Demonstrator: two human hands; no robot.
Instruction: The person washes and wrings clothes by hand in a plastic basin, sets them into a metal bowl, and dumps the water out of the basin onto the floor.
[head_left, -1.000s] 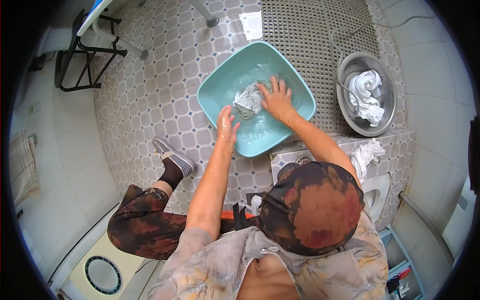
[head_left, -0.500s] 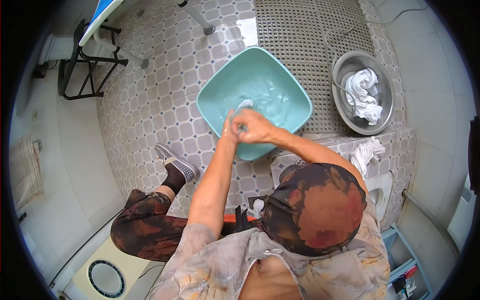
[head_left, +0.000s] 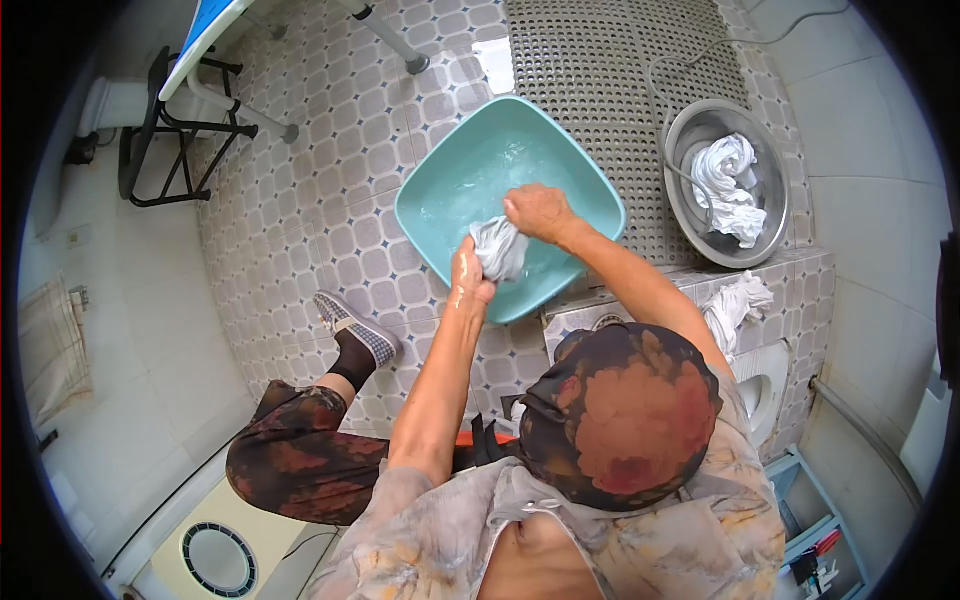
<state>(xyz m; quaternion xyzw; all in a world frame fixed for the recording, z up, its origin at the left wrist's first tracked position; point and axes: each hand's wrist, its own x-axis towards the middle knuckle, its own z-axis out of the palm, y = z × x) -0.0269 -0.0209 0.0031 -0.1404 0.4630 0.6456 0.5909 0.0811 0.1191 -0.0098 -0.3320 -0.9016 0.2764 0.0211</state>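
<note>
A wet, whitish-grey cloth (head_left: 500,250) is stretched between my two hands above the turquoise basin (head_left: 428,232); what kind of cloth it is I cannot make out. My left hand (head_left: 470,272) grips its lower left side near the basin's front rim. Closed on the upper right end is my right hand (head_left: 540,212), its knuckles facing up. Rippling water (head_left: 500,165) with some bubbles fills the bottom of the basin. Streaks of suds show on my left wrist.
At the right, a steel bowl (head_left: 776,225) holds white wet cloths (head_left: 728,180), with a thin hose (head_left: 655,90) running over its edge. White cloth (head_left: 738,305) hangs on the tiled step. A grey perforated mat (head_left: 625,90) lies behind the basin. A folding black frame (head_left: 165,160) stands far left.
My hands, close together before, have moved apart. My right hand has shifted up and right, and the cloth now shows spread between them.
</note>
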